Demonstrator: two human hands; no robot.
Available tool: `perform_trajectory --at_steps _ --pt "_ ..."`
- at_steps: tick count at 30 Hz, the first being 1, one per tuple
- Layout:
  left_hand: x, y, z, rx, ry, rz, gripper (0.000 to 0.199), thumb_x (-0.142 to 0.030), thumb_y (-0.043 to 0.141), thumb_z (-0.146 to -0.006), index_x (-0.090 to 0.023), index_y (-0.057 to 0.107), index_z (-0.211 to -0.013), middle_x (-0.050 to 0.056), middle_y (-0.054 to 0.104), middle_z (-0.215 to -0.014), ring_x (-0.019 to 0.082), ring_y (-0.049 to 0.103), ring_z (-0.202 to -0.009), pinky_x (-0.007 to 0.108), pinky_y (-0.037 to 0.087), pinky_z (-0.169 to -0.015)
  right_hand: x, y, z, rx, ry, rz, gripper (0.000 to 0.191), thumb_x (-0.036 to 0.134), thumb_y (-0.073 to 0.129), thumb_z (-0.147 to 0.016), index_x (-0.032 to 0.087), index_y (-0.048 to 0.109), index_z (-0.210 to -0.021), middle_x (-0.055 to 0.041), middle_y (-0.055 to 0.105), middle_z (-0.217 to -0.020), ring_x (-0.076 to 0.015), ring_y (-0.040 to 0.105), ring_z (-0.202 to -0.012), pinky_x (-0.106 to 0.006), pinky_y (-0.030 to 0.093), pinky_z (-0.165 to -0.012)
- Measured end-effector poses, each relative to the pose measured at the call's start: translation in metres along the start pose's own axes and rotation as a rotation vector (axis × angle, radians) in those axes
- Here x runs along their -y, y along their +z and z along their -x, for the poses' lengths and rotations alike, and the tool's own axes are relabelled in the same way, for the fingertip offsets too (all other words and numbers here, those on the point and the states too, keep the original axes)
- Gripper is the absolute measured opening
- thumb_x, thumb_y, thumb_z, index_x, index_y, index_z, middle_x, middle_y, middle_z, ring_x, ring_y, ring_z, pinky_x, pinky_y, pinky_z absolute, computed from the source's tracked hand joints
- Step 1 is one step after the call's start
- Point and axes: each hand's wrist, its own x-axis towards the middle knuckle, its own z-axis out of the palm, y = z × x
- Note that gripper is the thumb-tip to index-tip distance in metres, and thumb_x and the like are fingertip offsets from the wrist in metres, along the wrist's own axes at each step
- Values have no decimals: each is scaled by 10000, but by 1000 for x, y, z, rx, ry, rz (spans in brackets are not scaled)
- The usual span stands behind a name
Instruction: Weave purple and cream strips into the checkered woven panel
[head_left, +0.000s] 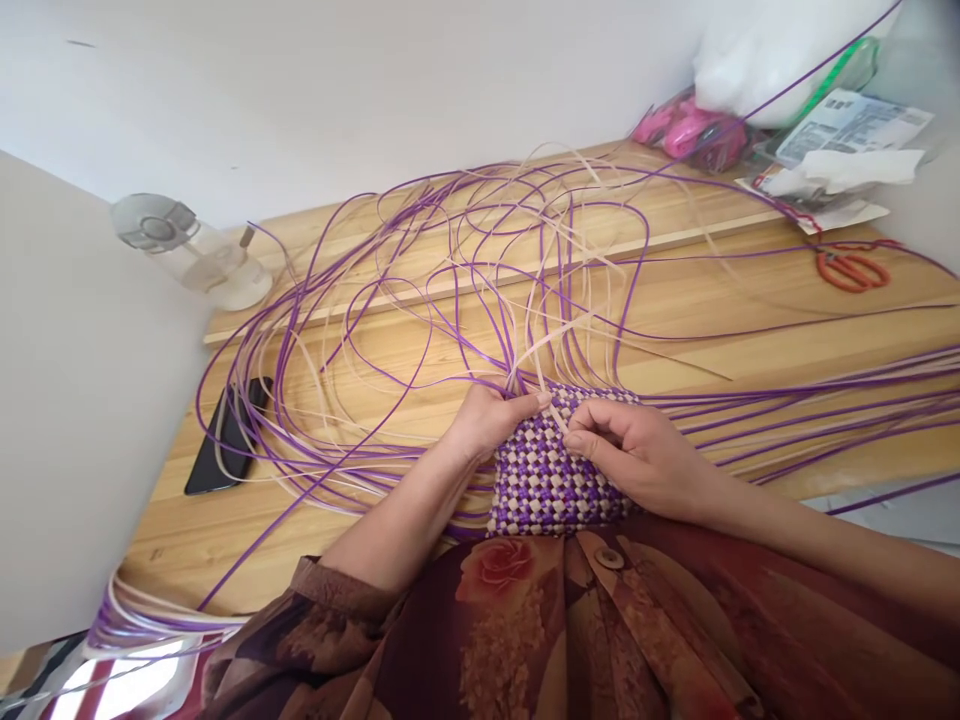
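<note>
A checked purple and beige woven panel [555,480] lies at the table's front edge, close against my body. Loose purple and beige strips fan out from its far side and both flanks. At the panel's upper left corner, my left hand [491,418] is closed, its thumb pressing on a beige strip and the weave. My right hand [637,450] pinches the end of a beige strip [559,415] between thumb and forefinger, just above the weave. That strip runs up past my left thumb. The fingers of my left hand beneath the panel are hidden.
A clear bottle with a grey lid [191,250] stands at the back left, and a black phone [229,440] lies below it under strips. Orange-handled scissors [851,268] lie at the right, near plastic bags [690,128] and papers. Long strips cover much of the wooden table [420,345].
</note>
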Motion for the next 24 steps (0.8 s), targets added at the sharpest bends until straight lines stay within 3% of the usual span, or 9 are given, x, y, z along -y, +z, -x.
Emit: perform_trajectory --at_steps 3,6,8,11,15,17,19,21,24 --pt "3 0 -1 -18 17 6 254 -317 822 -628 -129 707 -754 17 683 -733 130 587 -666 272 474 -691 2 -5 -2 109 78 -60 272 363 514 -923 180 523 -722 38 479 -586 -82 438 -529 -207 354 -499" --pt "2 1 -2 7 -88 100 310 -357 828 -628 -129 720 -807 37 706 -767 148 618 -682 290 488 -709 5 -23 -15 282 189 -110 312 419 458 -942 185 545 -754 61 454 -492 -75 420 -393 -207 333 -416" --pt "-1 2 -1 18 -161 168 343 -395 819 -645 -125 724 -835 54 715 -776 161 632 -675 302 493 -695 5 -37 -31 257 168 -17 325 424 461 -932 178 586 -761 35 542 -548 -81 481 -427 -211 367 -441" --pt "-3 3 0 17 -157 238 345 -402 812 -664 -127 723 -852 58 723 -798 161 643 -687 303 495 -710 1 -44 -60 102 65 183 260 382 535 -880 170 648 -779 -5 649 -722 -107 570 -631 -221 408 -567" --pt "-3 3 0 56 -93 204 292 -344 836 -637 -126 705 -781 30 703 -746 132 620 -661 273 471 -701 -8 -29 -89 150 81 33 275 412 588 -824 158 621 -723 10 602 -660 -99 502 -590 -233 377 -566" --pt "-3 2 -1 59 -69 157 275 -329 840 -629 -123 687 -727 13 676 -695 110 588 -621 252 446 -659 -15 -27 -106 45 24 -19 262 388 631 -785 155 585 -674 19 575 -632 -92 475 -576 -237 368 -572" --pt "-4 1 -1 64 -77 126 279 -348 831 -640 -121 686 -714 7 658 -666 100 564 -587 246 430 -626 -25 -36 -130 -175 -2 23 208 316 665 -746 146 584 -659 12 583 -647 -93 481 -600 -243 369 -604" --pt "-4 0 -1 65 -104 107 292 -370 826 -642 -120 695 -717 11 655 -659 100 555 -569 248 421 -603 -37 -55 -158 -428 65 81 152 248 658 -745 125 598 -679 -13 607 -699 -94 489 -634 -252 370 -639" --pt "-4 -1 -2 77 -133 84 305 -389 822 -641 -123 702 -729 12 650 -658 100 542 -554 247 402 -570 -52 -81 -186 -536 139 128 132 211 631 -773 115 612 -685 -33 610 -711 -101 471 -626 -270 356 -645"
